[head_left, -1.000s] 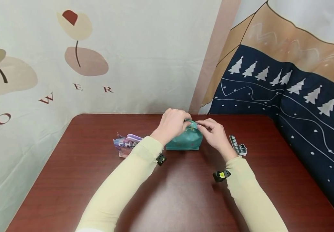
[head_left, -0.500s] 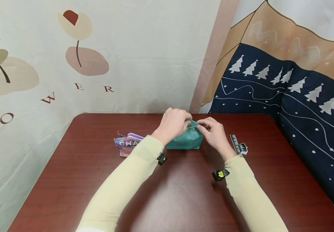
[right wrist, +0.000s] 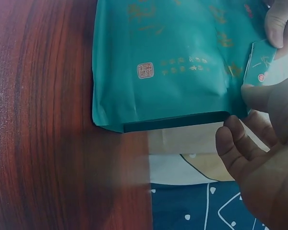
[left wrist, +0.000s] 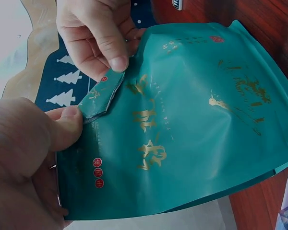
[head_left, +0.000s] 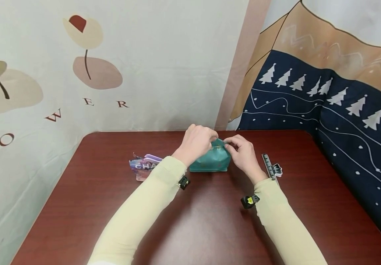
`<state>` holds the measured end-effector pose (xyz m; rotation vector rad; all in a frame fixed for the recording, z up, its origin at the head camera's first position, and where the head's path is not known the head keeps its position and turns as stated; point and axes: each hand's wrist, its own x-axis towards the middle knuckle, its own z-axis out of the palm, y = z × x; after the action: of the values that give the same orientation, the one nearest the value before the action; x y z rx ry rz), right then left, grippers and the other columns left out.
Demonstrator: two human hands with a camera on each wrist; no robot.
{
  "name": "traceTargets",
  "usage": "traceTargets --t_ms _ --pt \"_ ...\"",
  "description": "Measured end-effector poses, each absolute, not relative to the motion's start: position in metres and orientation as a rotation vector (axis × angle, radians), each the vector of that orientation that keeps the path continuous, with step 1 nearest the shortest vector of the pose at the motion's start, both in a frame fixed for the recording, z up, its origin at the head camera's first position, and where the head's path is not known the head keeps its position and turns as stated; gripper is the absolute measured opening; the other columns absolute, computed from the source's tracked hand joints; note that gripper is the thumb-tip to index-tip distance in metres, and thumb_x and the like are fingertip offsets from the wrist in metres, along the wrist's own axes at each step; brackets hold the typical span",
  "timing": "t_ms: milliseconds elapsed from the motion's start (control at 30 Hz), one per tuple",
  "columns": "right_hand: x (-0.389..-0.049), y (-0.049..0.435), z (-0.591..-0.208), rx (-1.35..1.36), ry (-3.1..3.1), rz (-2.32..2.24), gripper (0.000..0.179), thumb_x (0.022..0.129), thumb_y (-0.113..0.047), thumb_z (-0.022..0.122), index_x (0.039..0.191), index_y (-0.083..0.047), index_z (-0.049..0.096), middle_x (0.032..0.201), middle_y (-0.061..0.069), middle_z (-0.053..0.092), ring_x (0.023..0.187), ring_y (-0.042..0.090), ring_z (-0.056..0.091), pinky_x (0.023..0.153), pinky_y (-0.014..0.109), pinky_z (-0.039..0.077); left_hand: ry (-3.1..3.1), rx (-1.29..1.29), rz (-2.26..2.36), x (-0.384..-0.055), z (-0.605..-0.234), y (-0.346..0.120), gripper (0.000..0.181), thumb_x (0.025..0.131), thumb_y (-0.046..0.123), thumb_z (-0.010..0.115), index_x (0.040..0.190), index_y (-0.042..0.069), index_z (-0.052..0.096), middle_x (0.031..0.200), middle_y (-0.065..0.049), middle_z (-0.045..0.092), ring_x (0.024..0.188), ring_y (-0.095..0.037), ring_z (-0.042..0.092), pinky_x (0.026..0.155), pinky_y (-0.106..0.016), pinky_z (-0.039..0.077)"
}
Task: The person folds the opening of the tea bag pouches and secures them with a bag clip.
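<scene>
A green foil pouch (head_left: 210, 162) with gold lettering stands upright on the table, its top edge folded down into a narrow flap (left wrist: 103, 98). My left hand (head_left: 197, 143) pinches the folded edge at the pouch's left end, thumb on the near face. At the other end of the flap, my right hand (head_left: 244, 151) pinches it between thumb and fingers. In the right wrist view, the right thumb lies on the flap (right wrist: 260, 62), while the other fingers curl behind the pouch. The left fingertips are partly hidden in the head view.
Left of the pouch lies a colourful packet (head_left: 142, 167) marked "CHA" with a purple item (head_left: 152, 158) on it, partly behind the left sleeve. Right of the right hand is a black-and-white striped strip (head_left: 268, 164) with a black shaped tab (head_left: 277, 169). Fabric-covered walls border the brown table (head_left: 217, 228).
The folded flap at the pouch's top shows less in the head view than before. The right wrist has shifted slightly left; both hands keep their grip on the pouch.
</scene>
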<state>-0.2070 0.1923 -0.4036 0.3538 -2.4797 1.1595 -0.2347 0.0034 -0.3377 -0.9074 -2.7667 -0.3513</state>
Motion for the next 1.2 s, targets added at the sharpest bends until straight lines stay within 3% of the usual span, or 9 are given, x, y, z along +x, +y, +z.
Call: traceTargets --t_ms 200,333,467,733,933,1033,1200 --pt "-0.2071 0.1925 -0.4053 0.345 -2.473 1.119 0.019 0.093 0.008 0.068 0.107 -0.002 0.078 0.099 0.014 0.069 0.089 0.028 0.065 0.078 0.037 0.051 -2.769 -0.891 -0.349 -0.236 -0.3388 0.004 0.026 0.1 0.007 0.064 0.104 0.023 0.083 0.099 0.006 0.08 0.086 -0.016 0.071 0.077 -0.033 0.044" --pt "-0.2075 0.192 -0.4066 0.342 -2.456 1.091 0.021 0.092 0.01 0.068 0.106 -0.002 0.078 0.095 0.014 0.068 0.089 0.028 0.067 0.08 0.041 0.053 -2.742 -0.879 -0.356 -0.2361 -0.3409 0.0052 0.019 0.101 0.014 0.065 0.096 0.022 0.082 0.087 0.005 0.078 0.076 -0.016 0.068 0.076 -0.033 0.042" --pt "-0.2068 0.1925 -0.4076 0.344 -2.459 1.094 0.02 0.091 0.009 0.069 0.105 -0.001 0.078 0.095 0.014 0.069 0.088 0.028 0.068 0.079 0.041 0.053 -2.736 -0.881 -0.307 -0.235 -0.3435 0.0071 0.026 0.103 0.017 0.061 0.082 0.021 0.076 0.069 0.004 0.069 0.066 -0.015 0.062 0.073 -0.033 0.037" --pt "-0.2091 0.1976 -0.4038 0.372 -2.486 1.13 0.013 0.092 0.0 0.075 0.104 -0.003 0.08 0.094 0.012 0.071 0.09 0.028 0.067 0.078 0.037 0.051 -2.687 -0.895 -0.297 -0.2347 -0.3434 0.0085 0.025 0.1 0.015 0.063 0.084 0.023 0.079 0.07 0.006 0.07 0.064 -0.015 0.06 0.07 -0.033 0.035" --pt "-0.2115 0.1975 -0.4002 0.429 -2.482 1.127 0.016 0.09 -0.003 0.077 0.106 -0.004 0.08 0.099 0.011 0.075 0.096 0.031 0.06 0.078 0.041 0.048 -2.721 -0.915 -0.284 -0.2362 -0.3418 0.0091 0.023 0.101 0.017 0.067 0.082 0.024 0.079 0.063 0.005 0.066 0.061 -0.014 0.057 0.07 -0.031 0.03" --pt "-0.2121 0.194 -0.3994 0.458 -2.448 1.175 0.016 0.091 -0.003 0.077 0.106 -0.004 0.08 0.1 0.012 0.075 0.096 0.035 0.061 0.077 0.042 0.048 -2.729 -0.902 -0.286 -0.2366 -0.3403 0.0092 0.022 0.1 0.014 0.068 0.085 0.024 0.081 0.07 0.006 0.072 0.064 -0.015 0.059 0.07 -0.03 0.032" --pt "-0.213 0.1887 -0.4014 0.449 -2.391 1.19 0.011 0.09 -0.001 0.078 0.1 -0.002 0.08 0.094 0.012 0.075 0.089 0.034 0.062 0.071 0.032 0.045 -2.725 -0.876 -0.342 -0.2356 -0.3395 0.0077 0.018 0.1 0.018 0.069 0.093 0.022 0.085 0.084 0.006 0.079 0.071 -0.017 0.067 0.073 -0.031 0.04"
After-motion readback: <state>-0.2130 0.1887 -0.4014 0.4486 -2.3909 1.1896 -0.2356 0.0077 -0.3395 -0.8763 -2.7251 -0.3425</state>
